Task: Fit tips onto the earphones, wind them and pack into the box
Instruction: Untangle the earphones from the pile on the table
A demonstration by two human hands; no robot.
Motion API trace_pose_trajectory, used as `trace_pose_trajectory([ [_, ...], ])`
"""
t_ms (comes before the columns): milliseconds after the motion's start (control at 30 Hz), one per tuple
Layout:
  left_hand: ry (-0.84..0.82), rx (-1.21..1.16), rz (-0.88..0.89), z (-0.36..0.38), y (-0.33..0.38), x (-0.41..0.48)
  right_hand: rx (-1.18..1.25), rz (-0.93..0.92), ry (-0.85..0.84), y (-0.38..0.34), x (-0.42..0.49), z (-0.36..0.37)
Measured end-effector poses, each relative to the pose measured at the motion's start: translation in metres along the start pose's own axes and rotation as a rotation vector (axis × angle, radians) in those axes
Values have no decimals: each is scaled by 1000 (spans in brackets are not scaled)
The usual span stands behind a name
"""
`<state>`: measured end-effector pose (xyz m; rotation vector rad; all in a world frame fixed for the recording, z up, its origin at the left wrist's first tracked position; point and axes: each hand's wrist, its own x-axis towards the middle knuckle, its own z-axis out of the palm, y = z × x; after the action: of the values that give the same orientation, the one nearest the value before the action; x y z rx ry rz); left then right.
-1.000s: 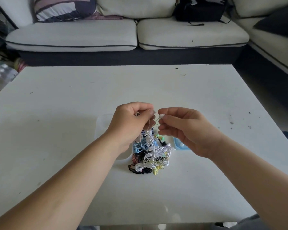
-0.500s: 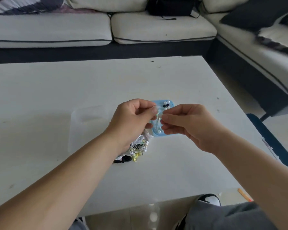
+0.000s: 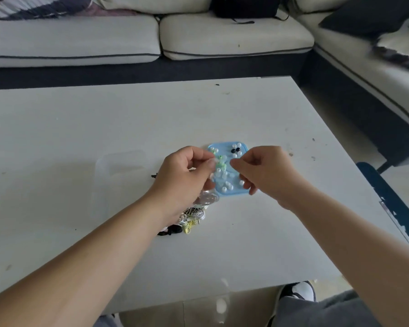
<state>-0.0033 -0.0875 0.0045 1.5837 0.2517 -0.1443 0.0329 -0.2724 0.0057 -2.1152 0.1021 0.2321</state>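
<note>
My left hand (image 3: 184, 178) pinches a white earphone (image 3: 212, 162) between thumb and forefinger, and its pale cable (image 3: 207, 198) hangs below the palm. My right hand (image 3: 267, 173) hovers just to the right with fingers curled, thumb and forefinger tips together. I see nothing held between them. Both hands are over a blue tray (image 3: 242, 147) of loose ear tips (image 3: 237, 147) in white, green and black. A tangled pile of earphones (image 3: 193, 219) lies under my left wrist. The clear plastic box (image 3: 121, 166) stands open to the left.
The white table (image 3: 80, 128) has its front edge near my body and its right edge beside a dark blue object (image 3: 385, 197) on the floor. A pale sofa (image 3: 222, 38) wraps round the far and right sides. My shoe (image 3: 298, 291) shows below the table.
My head has turned right, bringing the blue tray into view beneath the hands. The hands, close together before, have drawn apart; my right hand no longer touches the earphone.
</note>
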Motion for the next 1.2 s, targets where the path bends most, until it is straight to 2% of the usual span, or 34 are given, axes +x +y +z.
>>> trace_pose_trajectory([
  [167,29,64,-10,-6,-9,8,-372,44,-146,29,20,25],
  [233,30,81,-16,-7,-11,10,-450,40,-145,34,26,33],
  [600,-1,75,-29,-17,-10,12,-488,50,-106,32,28,36],
  [733,7,51,-25,-21,-7,11,-305,40,-60,14,18,23],
  [933,11,32,-13,-18,0,11,234,99,-108,-12,5,12],
  [1200,12,-9,35,-24,9,11,603,30,-198,-25,2,15],
])
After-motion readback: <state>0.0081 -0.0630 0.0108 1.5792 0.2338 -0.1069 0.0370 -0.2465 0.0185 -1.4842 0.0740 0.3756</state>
